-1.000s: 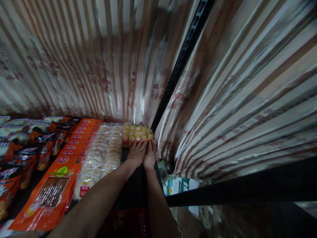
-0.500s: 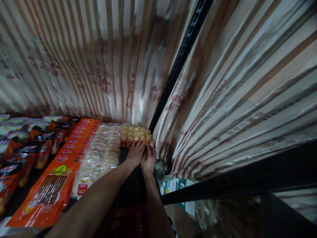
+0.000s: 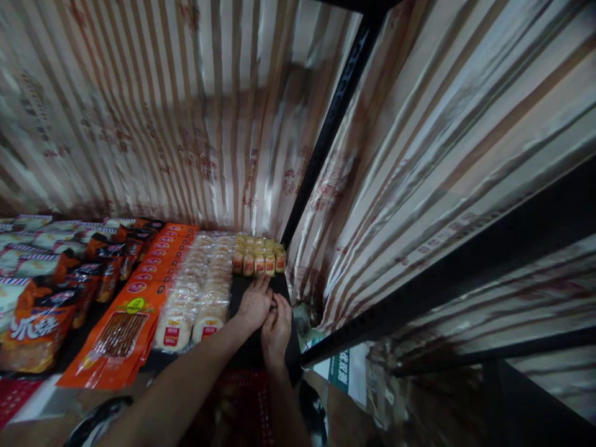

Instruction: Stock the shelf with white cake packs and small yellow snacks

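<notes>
Low in the middle of the frame, two bare forearms run up from the bottom edge onto a dark shelf (image 3: 254, 351), meeting just short of its back corner. Beside each other and touching, the left hand (image 3: 254, 304) lies flat with fingers loosely spread and pointing at the goods beyond, while the right hand (image 3: 276, 329) is curled narrower against it; neither grips anything that can be seen. Just past the fingertips, at centre frame, a short block of small yellow snack packs (image 3: 258, 254) stands upright in tight rows against the striped curtain (image 3: 209, 124), labels facing out, seemingly so that they read from the front. Left of these, clear bags of pale round cakes (image 3: 200, 292) lie overlapped in a column, then flat orange pouches (image 3: 135, 304) shingled likewise, then darker bags (image 3: 41, 292) at the far left. A black shelf post (image 3: 335, 118) rises from the corner toward the upper right.
</notes>
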Motion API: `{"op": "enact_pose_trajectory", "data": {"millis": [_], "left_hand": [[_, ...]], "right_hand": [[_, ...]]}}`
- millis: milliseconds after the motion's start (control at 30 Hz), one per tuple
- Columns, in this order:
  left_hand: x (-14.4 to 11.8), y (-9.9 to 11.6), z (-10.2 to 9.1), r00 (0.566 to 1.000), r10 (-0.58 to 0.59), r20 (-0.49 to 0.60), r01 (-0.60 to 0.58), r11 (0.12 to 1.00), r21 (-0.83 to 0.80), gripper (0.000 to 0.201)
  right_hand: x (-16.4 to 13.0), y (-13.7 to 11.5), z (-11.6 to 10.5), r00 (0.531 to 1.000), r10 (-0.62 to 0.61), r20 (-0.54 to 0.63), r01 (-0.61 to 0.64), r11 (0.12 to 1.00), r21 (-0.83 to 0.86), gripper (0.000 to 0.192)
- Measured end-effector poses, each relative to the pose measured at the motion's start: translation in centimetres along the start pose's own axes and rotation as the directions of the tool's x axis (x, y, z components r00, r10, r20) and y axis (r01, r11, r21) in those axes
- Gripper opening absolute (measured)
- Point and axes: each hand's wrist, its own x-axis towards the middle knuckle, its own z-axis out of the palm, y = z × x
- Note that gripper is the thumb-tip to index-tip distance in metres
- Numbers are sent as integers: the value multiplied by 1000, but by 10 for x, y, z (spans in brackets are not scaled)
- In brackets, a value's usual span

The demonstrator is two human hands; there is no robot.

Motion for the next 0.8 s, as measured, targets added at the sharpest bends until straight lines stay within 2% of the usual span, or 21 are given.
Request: {"op": "enact_pose_trajectory", "data": {"millis": [100, 233, 333, 433, 533, 600, 700, 800], "left_hand": [[-35, 11, 4, 999, -26, -21, 24, 993, -115, 35], [-92, 24, 22, 997, -32, -72, 10, 959, -284, 33], [-138, 33, 34, 997, -78, -30, 62, 931, -361, 29], [-178, 38, 38, 989, -128, 68, 144, 900, -412, 30], [-208, 36, 38, 957, -204, 207, 274, 866, -418, 31], [-224, 33, 39, 920, -212, 330, 337, 857, -390, 30], [-246, 30, 43, 848, -230, 478, 413, 852, -322, 33], [-262, 23, 47, 809, -250, 532, 437, 861, -259, 29]], "right_hand": [[-29, -5, -20, 1000, -25, 2, 25, 999, 38, 37], [-78, -13, -47, 994, -112, 19, 110, 989, 94, 32], [-114, -24, -62, 997, 22, 71, -27, 996, 83, 30], [-141, -32, -69, 975, 47, 215, -66, 994, 84, 32], [-160, -31, -68, 937, 19, 350, -58, 993, 102, 35], [-168, -28, -63, 902, 56, 429, -97, 992, 75, 34], [-177, -23, -56, 822, 128, 555, -168, 986, 21, 32], [-185, -18, -50, 740, 184, 647, -219, 975, -27, 31]]}}
